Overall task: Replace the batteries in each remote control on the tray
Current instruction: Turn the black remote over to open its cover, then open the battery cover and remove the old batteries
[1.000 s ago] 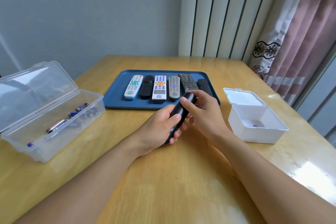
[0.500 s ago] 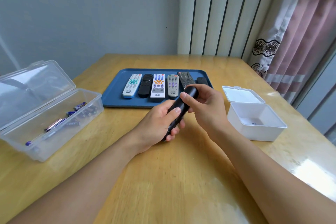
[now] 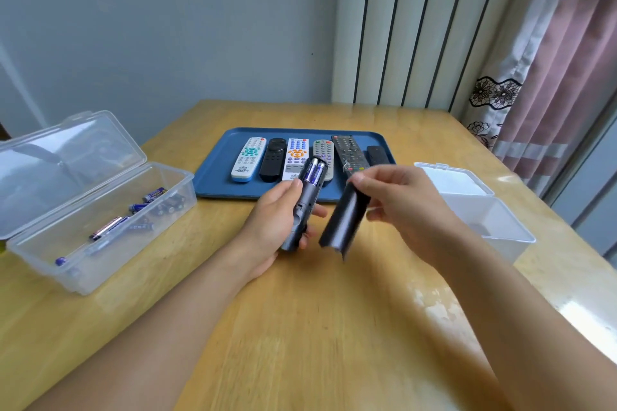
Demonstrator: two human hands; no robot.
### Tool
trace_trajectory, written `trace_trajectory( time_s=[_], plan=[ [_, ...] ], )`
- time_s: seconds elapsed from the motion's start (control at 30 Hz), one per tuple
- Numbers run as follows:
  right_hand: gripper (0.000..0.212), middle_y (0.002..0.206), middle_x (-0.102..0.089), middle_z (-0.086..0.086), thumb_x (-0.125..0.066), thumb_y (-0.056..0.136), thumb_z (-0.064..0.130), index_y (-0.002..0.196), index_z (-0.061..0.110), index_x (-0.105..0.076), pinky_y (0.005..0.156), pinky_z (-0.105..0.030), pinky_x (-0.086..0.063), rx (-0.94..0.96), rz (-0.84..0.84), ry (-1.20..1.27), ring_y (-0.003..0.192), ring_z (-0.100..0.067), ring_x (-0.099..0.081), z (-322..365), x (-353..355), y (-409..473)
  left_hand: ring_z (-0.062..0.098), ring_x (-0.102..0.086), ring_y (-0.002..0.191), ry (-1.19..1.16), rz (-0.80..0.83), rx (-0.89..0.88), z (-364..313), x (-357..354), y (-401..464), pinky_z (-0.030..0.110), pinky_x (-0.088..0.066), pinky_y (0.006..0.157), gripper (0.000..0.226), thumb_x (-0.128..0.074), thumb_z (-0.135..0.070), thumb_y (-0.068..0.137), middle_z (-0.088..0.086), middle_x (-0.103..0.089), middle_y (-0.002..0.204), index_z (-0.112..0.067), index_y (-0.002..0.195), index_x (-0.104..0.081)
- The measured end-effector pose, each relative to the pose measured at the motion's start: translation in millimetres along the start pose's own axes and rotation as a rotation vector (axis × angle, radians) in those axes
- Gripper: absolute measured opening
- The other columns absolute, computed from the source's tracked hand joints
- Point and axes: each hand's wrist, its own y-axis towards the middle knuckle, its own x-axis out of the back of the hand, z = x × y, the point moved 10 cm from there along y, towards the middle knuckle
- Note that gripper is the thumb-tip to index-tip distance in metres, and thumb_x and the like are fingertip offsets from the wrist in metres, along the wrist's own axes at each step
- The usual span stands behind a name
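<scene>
My left hand (image 3: 273, 223) grips a dark remote (image 3: 305, 207) with its back facing up above the table. Its battery bay is uncovered and two blue batteries (image 3: 314, 173) lie inside. My right hand (image 3: 400, 207) pinches the long black back cover (image 3: 345, 220) by its top end, a little to the right of the remote and apart from it. Behind both hands, a blue tray (image 3: 217, 173) holds several other remotes side by side.
A clear plastic box (image 3: 100, 230) with its lid up stands at the left and holds several loose batteries. A white box (image 3: 484, 213) with an open lid stands at the right, partly behind my right hand. The wooden table (image 3: 334, 327) stretches toward me.
The back cover has come off the remote; my right hand has drawn it away to the right, exposing the two batteries. My left hand still holds the remote.
</scene>
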Motion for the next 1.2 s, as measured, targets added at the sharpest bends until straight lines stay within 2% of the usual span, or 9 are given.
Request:
trace_trajectory(
  time_s=[0.07, 0.17, 0.37, 0.53, 0.73, 0.9, 0.97, 1.07, 1.2],
  plan=[
    [0.013, 0.073, -0.071, 0.001, -0.072, 0.091, 0.02, 0.08, 0.013, -0.074, 0.059, -0.026, -0.052, -0.033, 0.01, -0.243, 0.065, -0.012, -0.062, -7.2, 1.7, -0.9, 0.021, -0.06, 0.05, -0.004, 0.035, 0.004, -1.5, -2.6, -1.1, 0.027, -0.046, 0.04, 0.025, -0.038, -0.023, 0.11, 0.012, -0.073, 0.075, -0.009, 0.11, -0.059],
    [0.004, 0.08, -0.073, 0.009, -0.076, 0.086, 0.021, 0.087, 0.018, -0.077, 0.073, -0.025, -0.055, 0.185, -0.164, -0.612, 0.074, -0.003, -0.066, 17.2, 8.1, -6.7, 0.026, -0.064, 0.053, 0.036, 0.098, 0.007, -0.8, -9.8, -3.6, 0.03, -0.051, 0.044, 0.022, -0.038, -0.017, 0.109, 0.017, -0.072, 0.077, -0.004, 0.105, -0.055],
    [0.005, 0.09, -0.069, 0.009, -0.075, 0.087, 0.02, 0.091, 0.022, -0.075, 0.074, -0.027, -0.056, 0.447, -0.261, -0.524, 0.085, -0.006, -0.066, 43.9, 1.7, -16.9, 0.02, -0.055, 0.049, 0.115, 0.192, -0.035, 1.3, -25.4, -8.0, 0.028, -0.046, 0.043, 0.022, -0.044, -0.029, 0.109, 0.014, -0.066, 0.075, -0.013, 0.104, -0.058],
    [0.008, 0.088, -0.066, 0.01, -0.077, 0.086, 0.018, 0.092, 0.023, -0.079, 0.068, -0.007, -0.045, 0.504, -0.302, -0.563, 0.08, -0.004, -0.065, 43.2, -2.4, -20.0, 0.021, -0.058, 0.051, 0.142, 0.213, -0.073, -0.9, -32.7, -13.0, 0.03, -0.051, 0.045, 0.025, -0.047, -0.032, 0.108, 0.012, -0.066, 0.074, -0.023, 0.101, -0.069],
    [0.008, 0.088, -0.065, 0.007, -0.074, 0.089, 0.017, 0.093, 0.02, -0.081, 0.066, -0.033, -0.054, 0.519, -0.354, -0.563, 0.076, -0.013, -0.064, 42.7, -10.8, -30.6, 0.024, -0.059, 0.048, 0.187, 0.124, -0.12, -3.6, -31.0, -20.7, 0.032, -0.051, 0.042, 0.024, -0.048, -0.028, 0.107, 0.01, -0.065, 0.068, -0.01, 0.1, -0.062],
    [0.012, 0.079, -0.065, 0.003, -0.069, 0.091, 0.017, 0.081, 0.018, -0.076, 0.063, -0.04, -0.053, 0.496, -0.41, -0.624, 0.071, -0.018, -0.063, 44.7, -16.4, -32.5, 0.028, -0.06, 0.046, 0.298, 0.014, -0.224, -11.6, -28.5, -23.3, 0.034, -0.051, 0.042, 0.024, -0.048, -0.025, 0.107, 0.013, -0.066, 0.069, -0.007, 0.096, -0.06],
    [0.013, 0.077, -0.065, 0.004, -0.068, 0.091, 0.016, 0.081, 0.02, -0.076, 0.064, -0.035, -0.052, 0.484, -0.411, -0.592, 0.071, -0.015, -0.062, 44.4, -16.8, -32.0, 0.028, -0.06, 0.044, 0.364, -0.012, -0.279, -17.0, -26.3, -24.2, 0.033, -0.05, 0.04, 0.024, -0.049, -0.024, 0.107, 0.013, -0.067, 0.069, -0.008, 0.094, -0.059],
    [0.01, 0.082, -0.065, 0.013, -0.069, 0.091, 0.018, 0.087, 0.025, -0.074, 0.065, -0.011, -0.042, 0.455, -0.411, -0.545, 0.074, -0.004, -0.061, 43.3, -16.2, -30.8, 0.026, -0.06, 0.04, 0.456, -0.032, -0.353, -24.5, -23.8, -26.3, 0.03, -0.047, 0.037, 0.024, -0.05, -0.023, 0.106, 0.011, -0.066, 0.068, -0.011, 0.087, -0.057],
    [0.011, 0.082, -0.063, 0.013, -0.067, 0.092, 0.023, 0.082, 0.026, -0.063, 0.067, -0.013, -0.045, 0.455, -0.418, -0.543, 0.076, -0.002, -0.062, 45.3, -14.7, -28.2, 0.026, -0.059, 0.039, 0.48, -0.016, -0.369, -25.4, -24.9, -25.0, 0.028, -0.046, 0.037, 0.023, -0.052, -0.025, 0.105, 0.013, -0.065, 0.068, -0.013, 0.086, -0.058]
  ],
)
